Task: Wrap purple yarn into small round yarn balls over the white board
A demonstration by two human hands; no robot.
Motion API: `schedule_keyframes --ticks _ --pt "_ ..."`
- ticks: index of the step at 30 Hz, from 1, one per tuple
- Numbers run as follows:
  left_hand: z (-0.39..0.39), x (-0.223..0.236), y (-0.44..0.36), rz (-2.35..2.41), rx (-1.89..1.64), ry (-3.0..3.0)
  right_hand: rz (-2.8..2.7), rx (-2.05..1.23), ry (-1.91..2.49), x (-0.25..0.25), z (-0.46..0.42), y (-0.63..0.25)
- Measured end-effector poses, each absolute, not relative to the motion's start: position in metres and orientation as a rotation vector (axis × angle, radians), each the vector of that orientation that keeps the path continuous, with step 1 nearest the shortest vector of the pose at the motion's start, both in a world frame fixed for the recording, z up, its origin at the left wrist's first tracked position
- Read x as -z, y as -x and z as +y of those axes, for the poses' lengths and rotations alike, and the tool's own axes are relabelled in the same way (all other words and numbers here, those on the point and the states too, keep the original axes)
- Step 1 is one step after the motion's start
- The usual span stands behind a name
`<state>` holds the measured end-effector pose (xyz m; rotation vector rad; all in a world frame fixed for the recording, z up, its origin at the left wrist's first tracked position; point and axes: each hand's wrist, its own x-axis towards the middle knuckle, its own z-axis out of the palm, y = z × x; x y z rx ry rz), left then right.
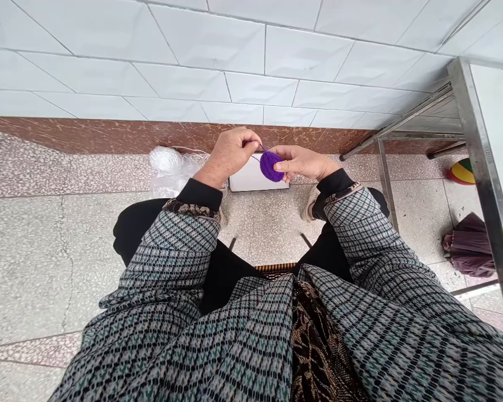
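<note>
A small ball of purple yarn (270, 167) is held in my right hand (304, 162), with the thumb lying across its near side and the fingers behind it. My left hand (233, 152) pinches a purple strand (261, 146) between thumb and fingertips, just up and left of the ball. A loose bit of purple yarn shows below the left fingers. Under both hands, a flat white box or board (251, 177) with a dark edge lies on the floor, partly covered by them.
White cord in a clear plastic bag (166, 162) lies on the floor at left. A tiled wall (218, 89) rises in front. At right stands a metal-framed table (478, 139), with a folded purple umbrella (471, 245) and a red-yellow-green round object (463, 171) beneath it.
</note>
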<state>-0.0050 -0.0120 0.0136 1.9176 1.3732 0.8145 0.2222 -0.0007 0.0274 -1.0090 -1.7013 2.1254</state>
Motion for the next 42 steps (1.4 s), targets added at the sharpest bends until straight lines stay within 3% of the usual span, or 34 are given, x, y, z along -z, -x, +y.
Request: schedule_keyframes --ticks 7,15,20,27,37,42 --pt "-0.017 0.008 -0.014 1.277 -0.596 -1.887 -1.469 -1.86 1.097 -0.02 0.007 -0.218" --pt "-0.024 -0.004 -0.012 0.991 -0.386 -1.977 -1.531 -1.503 1.448 -0.002 0.018 -0.22" --pt "-0.018 -0.014 0.005 1.248 -0.653 -1.943 -1.726 -1.783 1.41 -0.009 0.01 -0.224" --pt "-0.012 -0.009 0.009 1.356 -0.746 -1.916 -1.61 -2.176 0.934 -0.021 0.001 -0.227" --pt "-0.024 0.005 -0.014 1.084 -0.425 -1.964 -1.419 -1.688 1.284 -0.021 0.011 -0.217" --pt "-0.023 -0.008 -0.005 1.148 -0.519 -1.979 -1.599 -1.59 1.489 -0.006 0.014 -0.218"
